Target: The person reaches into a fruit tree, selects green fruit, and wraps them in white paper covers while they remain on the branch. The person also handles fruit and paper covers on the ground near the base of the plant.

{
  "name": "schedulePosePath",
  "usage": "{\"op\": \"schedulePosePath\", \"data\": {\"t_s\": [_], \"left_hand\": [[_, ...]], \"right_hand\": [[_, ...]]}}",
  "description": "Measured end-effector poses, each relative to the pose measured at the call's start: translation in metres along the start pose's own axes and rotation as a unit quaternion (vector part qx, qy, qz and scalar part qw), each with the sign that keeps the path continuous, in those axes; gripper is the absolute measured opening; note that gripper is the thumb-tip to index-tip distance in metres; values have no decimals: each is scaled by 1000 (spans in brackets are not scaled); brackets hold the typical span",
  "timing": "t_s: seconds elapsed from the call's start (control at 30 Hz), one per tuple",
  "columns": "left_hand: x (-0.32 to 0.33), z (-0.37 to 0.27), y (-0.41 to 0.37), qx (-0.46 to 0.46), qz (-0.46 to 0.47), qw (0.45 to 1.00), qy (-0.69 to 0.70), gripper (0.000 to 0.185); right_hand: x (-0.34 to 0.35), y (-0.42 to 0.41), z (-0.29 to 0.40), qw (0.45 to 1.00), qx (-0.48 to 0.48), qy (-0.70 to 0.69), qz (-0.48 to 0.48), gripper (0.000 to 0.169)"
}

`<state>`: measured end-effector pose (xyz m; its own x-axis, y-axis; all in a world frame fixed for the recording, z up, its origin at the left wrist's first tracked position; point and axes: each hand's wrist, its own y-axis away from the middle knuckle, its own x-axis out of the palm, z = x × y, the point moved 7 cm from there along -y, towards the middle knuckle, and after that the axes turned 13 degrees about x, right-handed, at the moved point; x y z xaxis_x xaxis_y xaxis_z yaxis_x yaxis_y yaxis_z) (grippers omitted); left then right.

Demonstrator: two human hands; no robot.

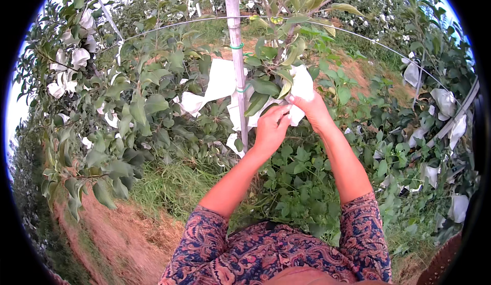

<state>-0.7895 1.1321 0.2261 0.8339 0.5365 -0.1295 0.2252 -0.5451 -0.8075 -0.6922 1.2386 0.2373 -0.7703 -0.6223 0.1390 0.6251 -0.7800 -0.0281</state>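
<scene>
My right hand (312, 108) grips a white fruit bag (302, 83) on a leafy branch just right of a wooden stake. Thumb and fingers of my left hand (273, 125) are bent close beside the bag's lower part; whether they pinch its edge or a stem is hidden. Broad green leaves (264, 87) hang over the spot between my hands and the stake. Behind the stake (236, 62) are more white bags, among them a flat, upright one (221, 79) and a crumpled one (190, 104). Any fruit inside the bags is out of sight.
A wire (172, 25) crosses behind the stake at the top. Green ties (238, 47) circle the stake. Bagged branches stand at left (79, 58) and right (443, 102), with a slanted pole (454, 118) at right. Grass (172, 185) and reddish soil (111, 239) lie below.
</scene>
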Motion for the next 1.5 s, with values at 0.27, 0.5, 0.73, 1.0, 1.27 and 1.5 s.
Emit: {"op": "schedulePosePath", "data": {"t_s": [0.27, 0.5, 0.73, 1.0, 1.27, 1.5], "left_hand": [[-114, -36, -24, 176, -136, 965, -135, 19], [-157, 35, -106, 71, 13, 986, -152, 24], [-113, 73, -151, 28, 304, 942, -140, 33], [-76, 80, -169, -42, 493, 850, -181, 38], [-82, 90, -169, -26, 539, 842, -25, 29], [-89, 112, -155, -114, 466, 867, 134, 22]], "right_hand": [[-15, 5, -3, 996, 9, 37, -82, 40], [-7, 5, -15, 981, 108, -155, 37, 51], [-33, 21, -55, 966, 126, -200, -103, 25], [-37, 41, -73, 972, 166, -161, -29, 25], [30, 53, -36, 993, 105, 16, 46, 47], [132, 26, -6, 987, 76, 139, 31, 54]]}}
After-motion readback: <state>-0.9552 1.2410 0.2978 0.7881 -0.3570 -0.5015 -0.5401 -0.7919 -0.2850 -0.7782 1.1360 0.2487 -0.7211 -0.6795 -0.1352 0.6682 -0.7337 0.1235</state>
